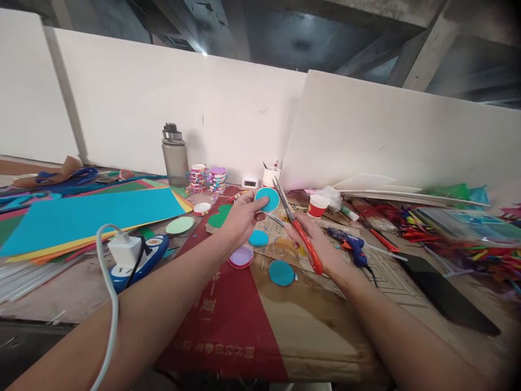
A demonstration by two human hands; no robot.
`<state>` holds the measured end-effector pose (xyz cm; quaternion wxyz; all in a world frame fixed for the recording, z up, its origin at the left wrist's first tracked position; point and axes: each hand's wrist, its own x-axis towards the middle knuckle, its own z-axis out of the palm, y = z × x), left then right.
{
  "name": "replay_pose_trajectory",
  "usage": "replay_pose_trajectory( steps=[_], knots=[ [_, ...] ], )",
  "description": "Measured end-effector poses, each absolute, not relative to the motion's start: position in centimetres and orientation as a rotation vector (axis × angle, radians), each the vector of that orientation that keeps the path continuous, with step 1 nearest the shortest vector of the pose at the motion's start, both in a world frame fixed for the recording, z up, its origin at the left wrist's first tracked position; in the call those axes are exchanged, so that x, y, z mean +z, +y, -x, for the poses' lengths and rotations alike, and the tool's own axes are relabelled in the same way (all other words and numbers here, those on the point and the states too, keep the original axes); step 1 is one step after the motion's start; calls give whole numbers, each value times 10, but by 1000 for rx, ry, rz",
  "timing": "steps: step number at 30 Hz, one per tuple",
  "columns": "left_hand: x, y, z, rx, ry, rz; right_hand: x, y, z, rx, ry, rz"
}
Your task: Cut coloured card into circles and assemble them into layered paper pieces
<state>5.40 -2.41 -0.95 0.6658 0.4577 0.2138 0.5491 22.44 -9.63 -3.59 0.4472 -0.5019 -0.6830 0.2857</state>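
Note:
Pinched in my left hand (243, 213) is a round blue disc (267, 200) with a pale rim, held up above the table. My right hand (311, 239) grips a pair of red-handled scissors (306, 243); their blades are spread apart and point up, just to the right of the disc. Below the hands lie a small blue circle (258, 238), a lilac disc with a red edge (241, 256) and a darker blue circle (281, 272). A green cut shape (220, 216) lies left of my left hand.
Coloured sheets (101, 214) and a power strip (157, 247) with a charger are on the left. A bottle (175, 157) stands at the back. A paper cup (318, 206), glue gun (357, 250) and black tablet-like slab (445, 293) are on the right.

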Motion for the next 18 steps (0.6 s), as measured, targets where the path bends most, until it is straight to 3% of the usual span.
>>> replay_pose_trajectory(
  steps=[18],
  knots=[
    [-10,-19,-52,1206,462,-1133,-23,-105,-212,1077,-1451,1214]
  ],
)
